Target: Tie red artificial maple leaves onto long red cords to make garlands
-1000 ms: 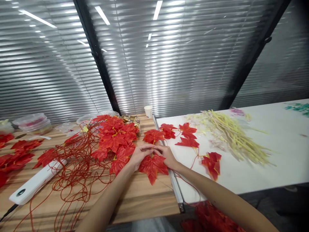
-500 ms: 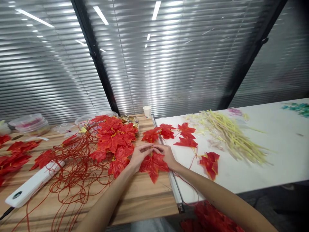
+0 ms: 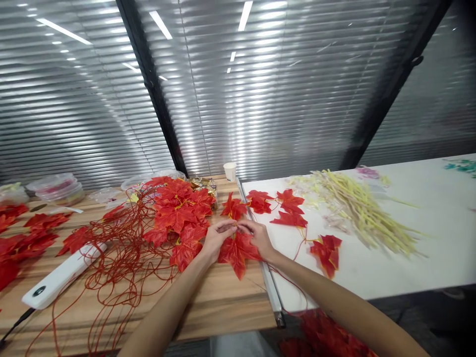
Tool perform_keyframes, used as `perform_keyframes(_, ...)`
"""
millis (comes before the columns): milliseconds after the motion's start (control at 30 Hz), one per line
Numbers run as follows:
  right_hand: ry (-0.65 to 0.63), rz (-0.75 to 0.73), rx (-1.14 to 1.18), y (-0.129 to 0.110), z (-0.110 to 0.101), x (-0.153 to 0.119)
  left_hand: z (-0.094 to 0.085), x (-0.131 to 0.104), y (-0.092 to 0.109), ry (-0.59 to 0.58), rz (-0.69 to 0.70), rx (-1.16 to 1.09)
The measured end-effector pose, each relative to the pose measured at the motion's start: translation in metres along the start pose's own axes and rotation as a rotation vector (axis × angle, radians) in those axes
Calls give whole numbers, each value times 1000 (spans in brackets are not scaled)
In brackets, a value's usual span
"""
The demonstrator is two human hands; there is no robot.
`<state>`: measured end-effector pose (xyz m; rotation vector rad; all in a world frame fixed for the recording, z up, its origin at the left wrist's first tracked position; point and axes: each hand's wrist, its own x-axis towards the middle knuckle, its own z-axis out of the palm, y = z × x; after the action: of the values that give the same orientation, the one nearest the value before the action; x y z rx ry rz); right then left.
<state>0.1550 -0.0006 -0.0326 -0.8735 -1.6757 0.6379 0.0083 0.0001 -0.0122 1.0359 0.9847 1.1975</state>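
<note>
My left hand (image 3: 216, 239) and my right hand (image 3: 259, 238) meet at the stem end of a red maple leaf (image 3: 238, 253), near the wooden table's right edge. Both hands have their fingertips pinched together there; the stem and cord between them are too small to make out clearly. The leaf hangs point-down below the fingers. Just beyond them lies another red leaf (image 3: 234, 206). A string of red leaves (image 3: 290, 201) runs onto the white table on the right. Left of my hands is a pile of red leaves (image 3: 176, 215).
Tangled red cord (image 3: 121, 263) covers the wooden table (image 3: 219, 310), beside a white device (image 3: 61, 277) with a black cable. Plastic containers (image 3: 57, 188) and a paper cup (image 3: 230, 171) stand at the back. Yellow stems (image 3: 366, 210) lie on the white table (image 3: 446, 238).
The view has shifted slightly, so the table items appear a little further right. Both hands keep nearly the same pinch at the leaf's stem, and the leaf beyond them looks slightly turned.
</note>
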Motion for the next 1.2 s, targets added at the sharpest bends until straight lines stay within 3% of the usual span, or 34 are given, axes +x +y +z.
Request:
perform_keyframes(300,-76,16,-26,-7,-4,2,-1,2,-1,3,23,62)
perform_keyframes(500,-148,14,-74,-6,-7,3,-4,4,1,-11,157,314)
perform_keyframes(700,-116,58,-5,-10,-6,3,-1,0,5,-38,302,476)
perform_keyframes(967,-110,141,125,-18,-7,4,1,-3,3,1,344,381)
perform_keyframes(1200,-77,137,115,-14,-6,4,4,0,0,51,255,303)
